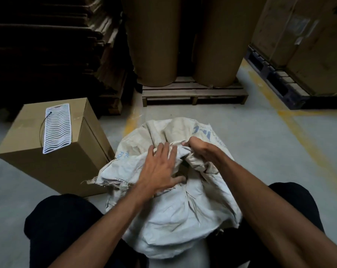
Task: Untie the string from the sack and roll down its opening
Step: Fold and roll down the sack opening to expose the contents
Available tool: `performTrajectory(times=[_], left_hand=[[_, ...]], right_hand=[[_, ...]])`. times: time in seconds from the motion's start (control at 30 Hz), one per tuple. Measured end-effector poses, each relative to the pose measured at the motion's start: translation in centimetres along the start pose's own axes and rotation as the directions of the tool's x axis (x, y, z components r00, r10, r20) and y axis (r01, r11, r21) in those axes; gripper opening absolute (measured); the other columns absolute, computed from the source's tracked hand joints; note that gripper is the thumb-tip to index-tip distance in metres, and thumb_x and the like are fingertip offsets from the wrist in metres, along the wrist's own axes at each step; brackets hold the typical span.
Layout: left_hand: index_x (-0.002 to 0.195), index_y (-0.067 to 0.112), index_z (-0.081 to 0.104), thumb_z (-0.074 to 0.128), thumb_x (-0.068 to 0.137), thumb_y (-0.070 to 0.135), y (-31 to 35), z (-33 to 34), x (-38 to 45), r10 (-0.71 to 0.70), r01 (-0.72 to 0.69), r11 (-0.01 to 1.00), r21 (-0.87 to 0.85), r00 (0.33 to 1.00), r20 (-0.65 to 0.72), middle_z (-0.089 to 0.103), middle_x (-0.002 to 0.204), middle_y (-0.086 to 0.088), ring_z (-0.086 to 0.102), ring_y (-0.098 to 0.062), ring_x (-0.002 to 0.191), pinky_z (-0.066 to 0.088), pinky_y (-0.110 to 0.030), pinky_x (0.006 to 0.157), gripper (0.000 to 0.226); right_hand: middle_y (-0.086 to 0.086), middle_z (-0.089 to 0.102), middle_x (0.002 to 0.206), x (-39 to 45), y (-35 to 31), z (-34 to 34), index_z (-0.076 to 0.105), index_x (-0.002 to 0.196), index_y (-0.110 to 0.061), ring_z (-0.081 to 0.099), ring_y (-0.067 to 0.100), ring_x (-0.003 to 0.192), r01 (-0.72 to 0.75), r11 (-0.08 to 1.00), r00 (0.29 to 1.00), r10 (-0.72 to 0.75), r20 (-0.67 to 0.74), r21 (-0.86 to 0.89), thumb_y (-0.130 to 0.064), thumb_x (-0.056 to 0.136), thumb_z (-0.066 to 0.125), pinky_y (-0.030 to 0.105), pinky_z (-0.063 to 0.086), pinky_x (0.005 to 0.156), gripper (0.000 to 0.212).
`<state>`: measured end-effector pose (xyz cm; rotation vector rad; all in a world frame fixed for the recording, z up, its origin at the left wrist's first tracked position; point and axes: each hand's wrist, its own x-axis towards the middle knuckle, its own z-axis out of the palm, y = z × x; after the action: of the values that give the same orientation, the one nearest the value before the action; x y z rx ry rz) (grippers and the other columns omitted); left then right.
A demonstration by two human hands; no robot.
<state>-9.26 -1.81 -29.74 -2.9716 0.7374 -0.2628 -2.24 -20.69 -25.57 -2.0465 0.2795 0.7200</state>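
A white woven sack (173, 215) with blue print stands on the floor between my knees, its top fabric loose and crumpled. My left hand (159, 169) lies flat on the folded fabric with fingers spread, thumb near a dark gap in the opening. My right hand (200, 149) is closed on a fold of the sack's rim at the far side. No string is visible on the sack.
A cardboard box (53, 155) stands just left of the sack, with a white wavy plastic mat (57, 128) and a thin black cord on top. Two big brown paper rolls (154, 39) sit on a wooden pallet (194, 93) ahead. Stacked cardboard left, boxes on a pallet right.
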Motion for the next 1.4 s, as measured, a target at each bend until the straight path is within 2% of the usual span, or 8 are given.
performTrajectory(times=[0.13, 0.3, 0.5, 0.67, 0.8, 1.07, 1.23, 1.4], left_hand=[[0.146, 0.008, 0.042, 0.032, 0.101, 0.022, 0.4, 1.4, 1.7, -0.041, 0.043, 0.998, 0.036, 0.998, -0.054, 0.053, 0.143, -0.015, 0.049, -0.032, 0.13, 0.028, -0.052, 0.117, 0.048], [0.108, 0.024, 0.064, 0.064, 0.085, 0.025, -1.9, -1.5, 5.1, -0.084, 0.051, 0.977, -0.208, 0.984, -0.154, 0.074, 0.099, 0.0, 0.064, -0.024, 0.096, 0.037, -0.048, 0.102, 0.022], [0.086, 0.007, 0.069, 0.052, 0.094, 0.017, -3.3, -5.6, 10.5, -0.072, 0.413, 0.512, -0.753, 0.894, 0.441, 0.065, 0.086, -0.005, 0.054, -0.02, 0.079, 0.041, -0.038, 0.074, 0.02], [0.081, 0.018, 0.053, 0.048, 0.086, 0.017, -2.3, -7.2, 11.3, -0.033, 0.421, 0.704, -0.571, 0.823, 0.567, 0.05, 0.083, -0.009, 0.042, -0.017, 0.068, 0.034, -0.035, 0.066, 0.008], [0.149, 0.02, 0.034, 0.046, 0.068, 0.06, -0.1, -5.3, 9.6, -0.008, 0.038, 0.992, -0.124, 0.972, 0.235, 0.049, 0.139, -0.017, 0.044, -0.035, 0.13, 0.035, -0.055, 0.109, 0.091], [0.157, 0.017, 0.02, 0.078, 0.076, 0.029, 4.4, -2.2, 10.7, 0.032, -0.035, 0.989, 0.146, 0.999, 0.029, 0.046, 0.141, -0.013, 0.046, -0.035, 0.129, 0.038, -0.055, 0.107, 0.1], [0.108, 0.027, 0.065, 0.063, 0.088, 0.028, 3.4, -2.6, 14.2, -0.025, 0.028, 0.999, -0.028, 0.994, 0.106, 0.073, 0.109, -0.002, 0.065, -0.028, 0.103, 0.04, -0.042, 0.088, 0.02], [0.097, 0.021, 0.059, 0.063, 0.087, 0.033, 2.2, -3.3, 16.3, -0.051, 0.133, 0.973, -0.187, 0.921, 0.387, 0.069, 0.103, -0.007, 0.059, -0.03, 0.086, 0.038, -0.035, 0.073, 0.016]], right_hand=[[0.007, 0.062, 0.07, 0.2, -0.3, -1.4, 0.062, 0.077, -0.012, 0.054, 0.02, 0.06, -0.033, 0.994, 0.997, 0.026, 0.067, 0.1, -0.017, 0.092, 0.045, 0.032, 0.04, 0.059, 0.023], [0.011, 0.061, 0.104, -1.3, 2.9, -0.9, 0.057, 0.123, -0.014, 0.055, 0.03, 0.099, 0.219, 0.831, 0.814, -0.444, -0.374, -0.511, -0.057, 0.101, 0.042, 0.044, 0.048, 0.087, 0.051], [0.011, 0.053, 0.133, -3.8, 7.5, 3.1, 0.041, 0.146, -0.012, 0.05, 0.03, 0.122, 0.072, 0.709, 0.599, -0.593, -0.538, -0.701, -0.048, 0.101, 0.051, 0.05, 0.04, 0.112, 0.058], [0.021, 0.068, 0.107, -2.9, 5.8, 1.2, 0.059, 0.103, -0.004, 0.06, 0.038, 0.095, 0.203, 0.933, 0.771, -0.339, -0.539, -0.296, -0.025, 0.102, 0.043, 0.042, 0.044, 0.08, 0.026], [0.029, 0.059, 0.128, -2.5, 3.1, -1.8, 0.056, 0.122, 0.002, 0.057, 0.043, 0.114, 0.043, 0.958, 0.916, -0.152, -0.371, -0.285, -0.013, 0.099, 0.05, 0.039, 0.042, 0.084, 0.028], [0.0, 0.064, 0.056, -3.8, -0.1, -4.6, 0.056, 0.077, -0.014, 0.058, 0.012, 0.046, -0.04, 0.821, 0.981, 0.142, -0.135, 0.57, -0.026, 0.095, 0.044, 0.017, 0.043, 0.042, 0.024], [0.012, 0.062, 0.105, -3.9, 2.2, -5.0, 0.064, 0.102, -0.011, 0.059, 0.029, 0.096, 0.062, 0.998, 0.981, -0.067, -0.181, -0.033, -0.035, 0.089, 0.062, 0.044, 0.05, 0.085, 0.027], [0.016, 0.044, 0.143, -4.2, 4.6, -0.9, 0.03, 0.155, -0.012, 0.041, 0.035, 0.135, 0.101, 0.689, 0.742, -0.533, -0.408, -0.717, -0.038, 0.075, 0.073, 0.052, 0.031, 0.118, 0.095]])
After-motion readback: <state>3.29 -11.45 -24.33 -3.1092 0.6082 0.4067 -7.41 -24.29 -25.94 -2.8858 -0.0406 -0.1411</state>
